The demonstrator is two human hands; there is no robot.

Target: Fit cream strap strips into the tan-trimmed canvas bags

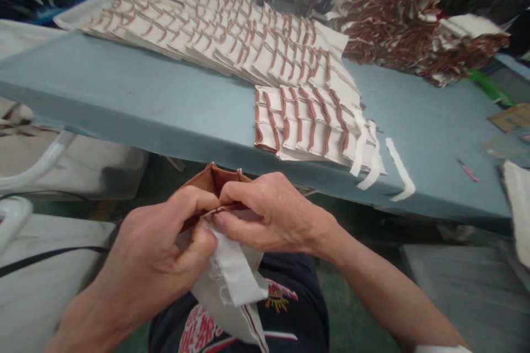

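Both my hands are clenched on one piece, held above my lap just short of the table edge. My left hand (165, 242) pinches the folded brown leather-like piece (213, 179), its white cloth lining (232, 276) hanging below, and my right hand (269, 215) grips the top edge beside my left thumb. Judging by the long blue-grey table (124, 99), a good share is done (rows of white-and-brown pieces (232, 38) lie fanned across it, a smaller batch (306, 121) nearest me). The jumbled heap of like pieces (414, 16) at far right suggests plenty is left. A few loose white strips (399, 168) lie beside the near batch.
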